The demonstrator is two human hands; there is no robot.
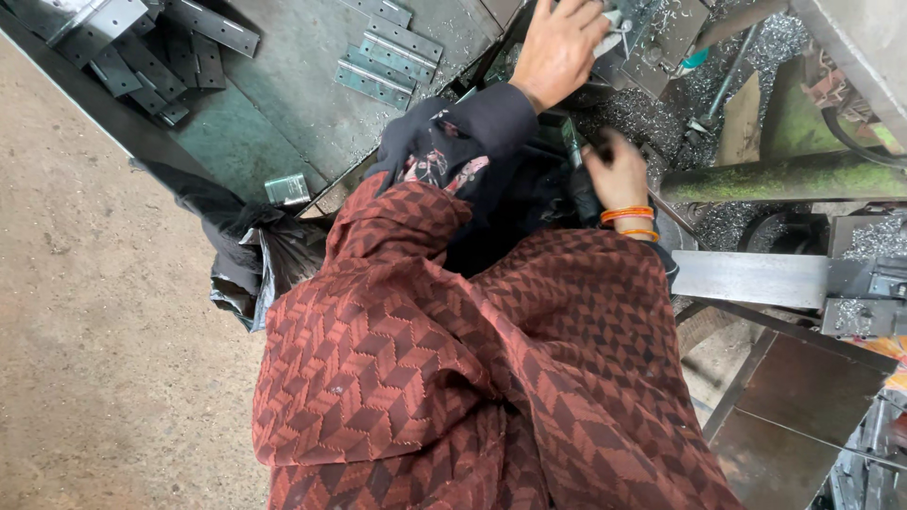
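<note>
Metal shavings litter the surface where the left hand presses a steel piece, grip unclear, while the right hand closes on a dark lever.

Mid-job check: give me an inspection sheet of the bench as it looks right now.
Surface: green metal bench, dusty, with grey metal shavings heaped at the machine side.
Job's things: small metal part under the left hand; what the right hand touches is blurred.
Clutter: flat hinge plates in a row, a loose pile of them at the far corner, one small plate near the bench edge, black plastic bag.
Hands: both bare; orange bangles on the right wrist.
Cables: black hose by the machine.
Surroundings: concrete floor, grey steel bar, mossy green bar.
</note>
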